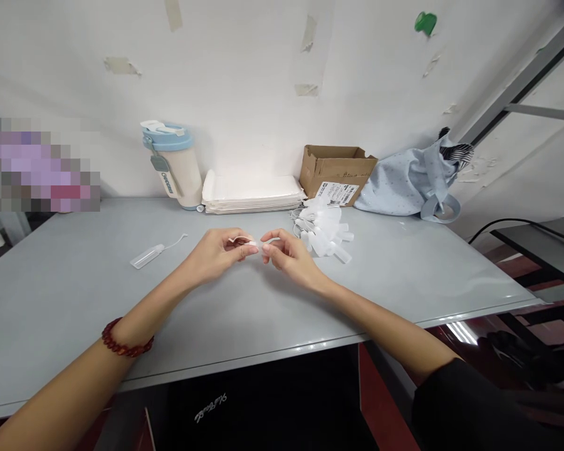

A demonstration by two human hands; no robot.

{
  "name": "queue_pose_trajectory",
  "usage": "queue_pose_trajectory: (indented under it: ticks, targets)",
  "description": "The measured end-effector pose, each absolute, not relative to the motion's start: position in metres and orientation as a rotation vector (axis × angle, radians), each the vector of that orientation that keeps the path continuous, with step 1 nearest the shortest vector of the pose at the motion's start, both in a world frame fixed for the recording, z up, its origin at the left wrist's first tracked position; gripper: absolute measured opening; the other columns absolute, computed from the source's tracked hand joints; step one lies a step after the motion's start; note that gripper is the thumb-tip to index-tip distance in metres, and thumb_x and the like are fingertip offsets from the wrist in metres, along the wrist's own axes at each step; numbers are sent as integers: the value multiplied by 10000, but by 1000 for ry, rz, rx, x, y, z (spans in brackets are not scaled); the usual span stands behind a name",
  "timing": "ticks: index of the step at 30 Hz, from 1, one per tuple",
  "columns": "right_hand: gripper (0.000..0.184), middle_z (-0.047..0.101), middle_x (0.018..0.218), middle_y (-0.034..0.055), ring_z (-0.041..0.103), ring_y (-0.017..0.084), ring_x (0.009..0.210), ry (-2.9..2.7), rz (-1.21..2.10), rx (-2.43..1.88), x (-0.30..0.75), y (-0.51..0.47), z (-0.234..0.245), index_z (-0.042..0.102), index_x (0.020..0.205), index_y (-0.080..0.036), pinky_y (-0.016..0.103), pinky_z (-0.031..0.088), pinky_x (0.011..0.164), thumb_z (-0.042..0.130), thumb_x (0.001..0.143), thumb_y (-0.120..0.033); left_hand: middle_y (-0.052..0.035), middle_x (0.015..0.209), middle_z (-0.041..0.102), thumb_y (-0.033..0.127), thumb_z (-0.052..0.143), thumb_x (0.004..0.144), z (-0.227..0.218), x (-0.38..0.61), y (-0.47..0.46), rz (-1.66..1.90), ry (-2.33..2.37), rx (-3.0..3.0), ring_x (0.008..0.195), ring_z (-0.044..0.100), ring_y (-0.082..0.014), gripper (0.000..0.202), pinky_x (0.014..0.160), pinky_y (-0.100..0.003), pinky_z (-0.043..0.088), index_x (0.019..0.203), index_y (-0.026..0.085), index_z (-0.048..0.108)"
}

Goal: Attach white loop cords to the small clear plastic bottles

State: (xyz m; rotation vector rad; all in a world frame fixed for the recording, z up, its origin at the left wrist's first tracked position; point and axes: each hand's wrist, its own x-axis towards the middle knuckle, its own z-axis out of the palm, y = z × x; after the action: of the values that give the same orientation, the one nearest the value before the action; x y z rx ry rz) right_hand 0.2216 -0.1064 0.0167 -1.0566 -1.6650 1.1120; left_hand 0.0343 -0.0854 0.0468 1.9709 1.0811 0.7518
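Above the middle of the table, my left hand (228,252) pinches a small white piece with a thin strap (245,241) between thumb and fingers; most of it is hidden. Close by on the right, my right hand (289,254) has its fingers curled together with the tips near that piece. Whatever may be between its fingertips is too small to make out. A pile of translucent white plastic pieces with thin cords (326,228) lies just beyond my right hand. To the left of my left hand rests a single clear plastic sleeve with a looped cord (148,255).
Along the wall stand a cream tumbler with a blue lid (181,169), a stack of white sheets or packets (254,193), an open cardboard box (336,169) and a light blue cloth bag (399,181). The grey table's front edge (263,356) runs below my forearms.
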Motion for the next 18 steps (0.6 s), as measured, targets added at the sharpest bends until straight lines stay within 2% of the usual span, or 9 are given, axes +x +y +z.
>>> queue_pose_trajectory:
  ticks: [3, 5, 10, 13, 18]
  targets:
    - [288, 553, 631, -36, 359, 73, 474, -1580, 1343, -1002, 223, -104, 18, 528, 943, -184, 225, 304, 470, 537, 837, -451, -44, 814, 700, 409, 656, 770, 47, 34, -85, 770, 1033, 1892, 744, 619, -176, 248, 682, -259, 472, 818, 170, 701]
    - [295, 576, 664, -25, 368, 71, 481, -1594, 1318, -1003, 223, -102, 17, 533, 956, -184, 225, 312, 471, 556, 832, -450, -48, 831, 709, 409, 669, 757, 48, 34, -85, 775, 1031, 1861, 780, 630, -193, 245, 712, -270, 485, 823, 177, 707]
    - [226, 619, 792, 11, 505, 119, 613, -1757, 868, -1029, 223, -103, 13, 514, 979, -212, 262, 404, 587, 580, 843, -379, -34, 693, 667, 475, 593, 803, 51, 33, -84, 749, 1114, 1896, 666, 608, -178, 322, 656, -273, 479, 756, 176, 704]
    - [198, 625, 857, 35, 523, 143, 637, -1851, 617, -1055, 223, -103, 10, 514, 973, -223, 286, 419, 610, 573, 847, -365, -33, 676, 648, 481, 584, 805, 51, 32, -83, 738, 1109, 1853, 619, 600, -169, 344, 630, -275, 478, 690, 168, 666]
    - [193, 623, 839, 47, 538, 165, 646, -1938, 510, -1044, 223, -103, 5, 509, 1015, -232, 300, 422, 628, 540, 877, -362, -7, 633, 601, 486, 553, 837, 49, 33, -83, 701, 1089, 1843, 583, 572, -139, 380, 617, -253, 452, 623, 175, 598]
